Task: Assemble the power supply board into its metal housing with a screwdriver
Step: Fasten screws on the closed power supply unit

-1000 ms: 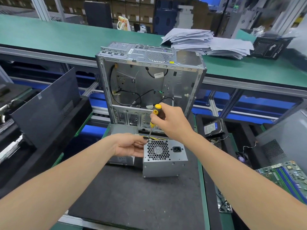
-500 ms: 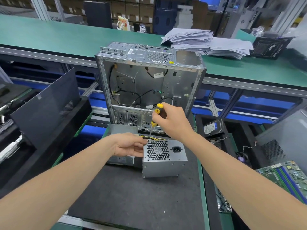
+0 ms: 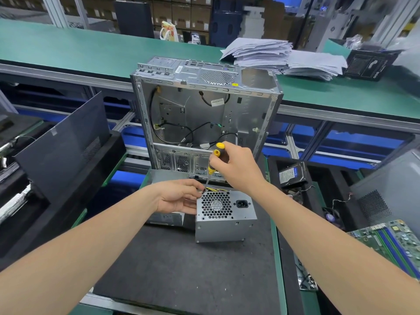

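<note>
Now, head view: the power supply (image 3: 225, 221) in its grey metal housing stands on the black mat (image 3: 181, 269), with its fan grille and mains socket turned to the camera. The right hand (image 3: 238, 169) is just above the supply's far left corner, fist clamped round the yellow-and-black screwdriver (image 3: 214, 160), whose shaft slants down to that corner. The left hand (image 3: 177, 196) comes in from the supply's left, fingertips curled against the same corner by the tool's tip. Whether they pinch anything, I cannot tell. Right behind the supply stands the open computer case (image 3: 204, 105), cables hanging loose inside. To the supply's right lies a hard drive (image 3: 289, 173), and further right a motherboard (image 3: 397, 242). Well left of the supply leans a dark side panel (image 3: 63, 151).
</note>
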`<state>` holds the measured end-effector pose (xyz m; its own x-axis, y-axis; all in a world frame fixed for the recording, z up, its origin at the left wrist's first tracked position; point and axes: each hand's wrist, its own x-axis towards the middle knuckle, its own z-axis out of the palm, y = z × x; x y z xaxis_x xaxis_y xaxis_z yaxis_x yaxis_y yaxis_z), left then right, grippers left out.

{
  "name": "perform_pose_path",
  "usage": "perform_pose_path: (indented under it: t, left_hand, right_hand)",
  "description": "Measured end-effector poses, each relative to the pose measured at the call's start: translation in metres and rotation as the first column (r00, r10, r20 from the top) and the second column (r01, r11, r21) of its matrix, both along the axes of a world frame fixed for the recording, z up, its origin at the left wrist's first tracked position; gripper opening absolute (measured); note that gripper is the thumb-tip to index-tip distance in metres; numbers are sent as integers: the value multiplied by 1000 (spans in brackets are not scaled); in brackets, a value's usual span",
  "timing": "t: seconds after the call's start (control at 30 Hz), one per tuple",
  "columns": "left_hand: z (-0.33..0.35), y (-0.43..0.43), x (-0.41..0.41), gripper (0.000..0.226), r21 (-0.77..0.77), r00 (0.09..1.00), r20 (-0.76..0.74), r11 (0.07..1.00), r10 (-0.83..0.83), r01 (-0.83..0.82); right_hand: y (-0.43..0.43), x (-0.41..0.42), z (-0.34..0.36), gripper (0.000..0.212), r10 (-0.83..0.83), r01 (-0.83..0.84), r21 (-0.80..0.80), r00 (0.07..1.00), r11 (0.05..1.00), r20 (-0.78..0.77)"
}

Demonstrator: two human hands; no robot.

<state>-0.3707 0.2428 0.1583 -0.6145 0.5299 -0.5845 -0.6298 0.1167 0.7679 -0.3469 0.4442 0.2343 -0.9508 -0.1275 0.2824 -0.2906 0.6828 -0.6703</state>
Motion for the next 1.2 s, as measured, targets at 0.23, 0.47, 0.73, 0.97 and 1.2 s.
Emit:
perform_pose_path:
  t: [0.23, 0.47, 0.73, 0.97, 1.2]
  left_hand:
    - [-4, -1, -2, 19, 16, 1000, 14, 1000, 13, -14]
    - [-4, 0, -1, 17, 9, 1000, -13, 1000, -11, 11]
    - [-4, 1, -1, 18, -3, 999, -47, 1000, -5, 5]
    - [-5, 0, -1, 19, 10, 999, -36, 1000, 3, -2]
    - [-5, 0, -1, 20, 18, 999, -37, 1000, 0, 1]
  right_hand:
    - [2, 1, 2, 23, -13, 13, -17, 1000, 1000, -1]
    - [2, 2, 3, 24, -5, 5, -17, 1000, 1000, -6]
    - [2, 0, 0, 22, 2, -2, -25, 1000, 1000, -9]
    - [0, 2, 0, 23, 35, -36, -38, 999, 999, -23]
    - [-1, 2, 1, 19, 85, -85, 8, 996, 996, -21]
